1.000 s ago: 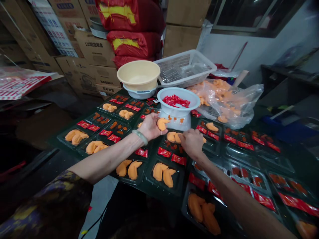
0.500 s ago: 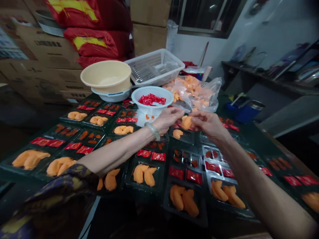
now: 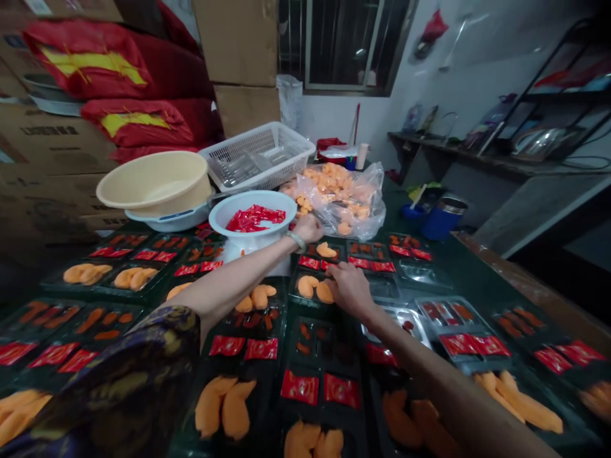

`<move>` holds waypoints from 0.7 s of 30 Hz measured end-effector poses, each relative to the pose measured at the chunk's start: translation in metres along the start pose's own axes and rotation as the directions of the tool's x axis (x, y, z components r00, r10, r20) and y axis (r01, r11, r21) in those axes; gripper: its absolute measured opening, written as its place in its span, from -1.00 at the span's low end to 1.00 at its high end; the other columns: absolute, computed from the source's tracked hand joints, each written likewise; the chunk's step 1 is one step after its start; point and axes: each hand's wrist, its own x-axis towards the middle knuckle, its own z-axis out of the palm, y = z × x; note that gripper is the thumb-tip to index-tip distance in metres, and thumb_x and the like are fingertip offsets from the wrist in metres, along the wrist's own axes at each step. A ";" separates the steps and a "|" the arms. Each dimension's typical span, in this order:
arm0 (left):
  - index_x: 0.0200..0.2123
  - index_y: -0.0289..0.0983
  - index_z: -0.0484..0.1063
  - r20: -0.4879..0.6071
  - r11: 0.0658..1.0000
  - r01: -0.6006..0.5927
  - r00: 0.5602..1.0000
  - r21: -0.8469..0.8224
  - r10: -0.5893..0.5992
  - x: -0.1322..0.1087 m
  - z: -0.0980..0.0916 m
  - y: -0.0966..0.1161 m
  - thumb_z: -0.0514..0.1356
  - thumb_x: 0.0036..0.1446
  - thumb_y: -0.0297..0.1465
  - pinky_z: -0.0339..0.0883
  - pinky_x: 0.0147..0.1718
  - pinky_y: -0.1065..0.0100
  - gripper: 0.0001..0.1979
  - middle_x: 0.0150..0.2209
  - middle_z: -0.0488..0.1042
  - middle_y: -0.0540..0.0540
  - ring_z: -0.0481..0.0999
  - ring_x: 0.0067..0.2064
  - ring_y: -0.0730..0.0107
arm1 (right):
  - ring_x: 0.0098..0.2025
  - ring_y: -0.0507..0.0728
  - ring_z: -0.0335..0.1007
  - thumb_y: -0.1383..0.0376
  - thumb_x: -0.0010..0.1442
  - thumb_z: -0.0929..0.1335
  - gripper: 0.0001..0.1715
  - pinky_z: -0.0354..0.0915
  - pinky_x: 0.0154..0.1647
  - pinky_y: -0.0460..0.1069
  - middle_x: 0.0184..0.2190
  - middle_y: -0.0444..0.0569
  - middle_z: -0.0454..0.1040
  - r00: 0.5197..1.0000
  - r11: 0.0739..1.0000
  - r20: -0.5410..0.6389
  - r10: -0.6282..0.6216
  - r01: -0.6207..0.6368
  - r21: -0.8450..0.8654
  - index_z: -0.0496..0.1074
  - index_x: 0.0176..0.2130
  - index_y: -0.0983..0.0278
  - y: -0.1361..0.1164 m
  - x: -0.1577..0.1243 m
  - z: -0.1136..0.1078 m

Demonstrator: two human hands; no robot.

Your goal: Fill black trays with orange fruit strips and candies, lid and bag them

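The person's left hand, with a pale bangle at the wrist, is at the near edge of a crumpled, clear plastic bag full of orange, curved, soft-looking pieces. Its fingers are curled and turned away from me, so I cannot tell whether they grip anything. The right hand is nearer the body, fingers bent down and close together, tips touching the right side of a plump orange piece. I can't tell whether they pinch it or only rest on it. That piece lies just left of the hand, in the near compartment of a dark, clear-lidless plastic tray, beside a matching orange piece. Beyond them, a third orange piece lies across the tray's far part, between the two hands. Left of the left hand stands a pale blue plastic bowl holding shiny red packets.
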 end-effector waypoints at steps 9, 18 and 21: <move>-0.70 -0.29 0.39 0.210 0.905 -0.157 0.975 0.395 0.078 0.016 0.030 -0.009 0.32 -0.34 -0.51 0.21 -0.36 0.36 -0.87 -0.66 0.30 -0.03 0.42 -0.36 0.23 | -0.45 0.10 0.35 0.34 0.08 0.26 -0.80 0.18 -0.42 -0.06 -0.51 -0.05 0.47 0.950 0.869 -0.193 0.246 -0.128 0.478 0.46 -0.32 0.30 0.079 0.019 -0.012; -0.41 -0.31 0.50 0.387 0.725 -0.648 0.745 0.231 0.543 -0.050 0.060 0.038 0.23 -0.08 -0.38 0.14 -0.43 0.41 -0.86 -0.38 0.44 -0.13 0.35 -0.40 0.39 | -0.56 0.03 0.21 0.18 -0.01 0.31 -0.77 0.13 -0.54 -0.08 -0.60 -0.12 0.35 0.882 0.698 -0.305 0.358 -0.036 0.716 0.42 -0.43 0.31 0.107 -0.016 -0.040; -0.41 -0.30 0.50 0.530 0.689 -0.672 0.702 0.273 0.475 -0.060 0.089 0.041 0.28 -0.12 -0.42 0.12 -0.45 0.41 -0.87 -0.35 0.46 -0.16 0.38 -0.37 0.33 | -0.55 0.05 0.24 0.16 0.01 0.31 -0.75 0.15 -0.53 -0.07 -0.60 -0.10 0.39 0.898 0.780 -0.306 0.317 -0.062 0.623 0.44 -0.43 0.30 0.113 -0.036 -0.046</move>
